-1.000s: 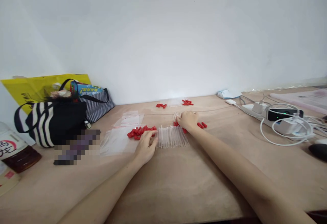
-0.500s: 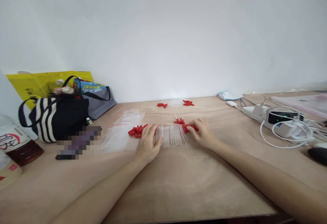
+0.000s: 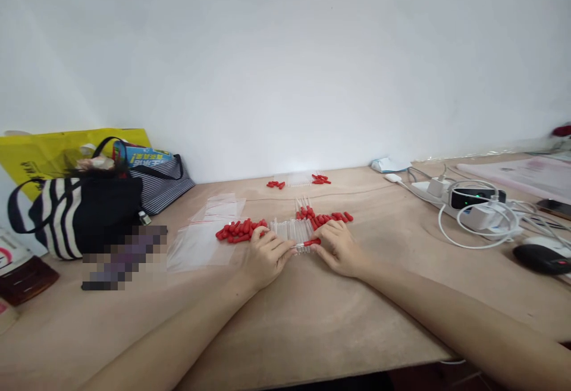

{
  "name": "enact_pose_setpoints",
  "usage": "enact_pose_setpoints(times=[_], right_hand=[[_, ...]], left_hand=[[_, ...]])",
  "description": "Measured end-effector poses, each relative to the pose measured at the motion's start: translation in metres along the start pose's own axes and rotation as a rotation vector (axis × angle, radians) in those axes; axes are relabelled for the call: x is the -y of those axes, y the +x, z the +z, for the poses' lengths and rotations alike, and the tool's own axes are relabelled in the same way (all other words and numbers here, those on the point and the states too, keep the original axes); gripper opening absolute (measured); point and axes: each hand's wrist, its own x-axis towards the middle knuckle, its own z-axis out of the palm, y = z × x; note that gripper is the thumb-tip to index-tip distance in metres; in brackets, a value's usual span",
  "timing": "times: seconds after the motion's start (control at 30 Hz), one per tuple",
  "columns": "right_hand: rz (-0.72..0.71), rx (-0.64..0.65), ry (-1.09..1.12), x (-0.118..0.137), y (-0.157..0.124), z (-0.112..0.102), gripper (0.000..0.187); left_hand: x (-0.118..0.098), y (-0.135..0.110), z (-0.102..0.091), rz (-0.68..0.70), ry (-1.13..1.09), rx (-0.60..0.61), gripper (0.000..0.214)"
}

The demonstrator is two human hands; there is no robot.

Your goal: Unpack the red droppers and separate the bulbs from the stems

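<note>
My left hand point(image 3: 268, 254) pinches a thin clear dropper tube point(image 3: 299, 246) low over the table. In my right hand point(image 3: 339, 249) is a red rubber bulb point(image 3: 313, 241), held between thumb and fingers at the tube's right end. Bulb and tube meet between my fingertips; how deep the tube sits is too small to tell. Behind the hands lies a row of clear tubes point(image 3: 283, 228). A pile of red bulbs point(image 3: 241, 230) is left of it, and more red bulbs point(image 3: 341, 217) are on the right. Several droppers point(image 3: 305, 207) with red ends point toward the wall.
Clear plastic bags point(image 3: 200, 248) lie left of the bulbs. Farther left are a black striped bag point(image 3: 96, 212), a pixelated object point(image 3: 125, 260) and a bottle point(image 3: 29, 275). A power strip with chargers and white cables point(image 3: 482, 218) and a black mouse point(image 3: 542, 258) are on the right.
My hands have come together in front of the tube row. The left hand has taken a tube and the right has brought a red bulb to its end. The view has shifted slightly right.
</note>
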Motion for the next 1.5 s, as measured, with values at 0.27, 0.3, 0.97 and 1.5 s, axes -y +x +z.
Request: enact_pose_setpoints(times=[0.27, 0.3, 0.97, 1.5], right_hand=[[-0.100, -0.057, -0.128, 0.006, -0.001, 0.005, 0.018], [-0.109, -0.051, -0.140, 0.006, -0.001, 0.005, 0.018], [-0.249, -0.026, -0.145, 0.011, -0.003, -0.007, 0.016], [0.433, -0.261, 0.179, -0.038, 0.001, -0.014, 0.025]], left_hand=[[-0.005, 0.001, -0.001, 0.043, 0.061, 0.016, 0.018], [-0.006, 0.001, -0.002, 0.040, 0.068, 0.026, 0.019], [-0.010, -0.001, -0.009, 0.068, 0.096, 0.016, 0.022], [0.032, -0.019, -0.005, -0.522, -0.204, 0.061, 0.037]])
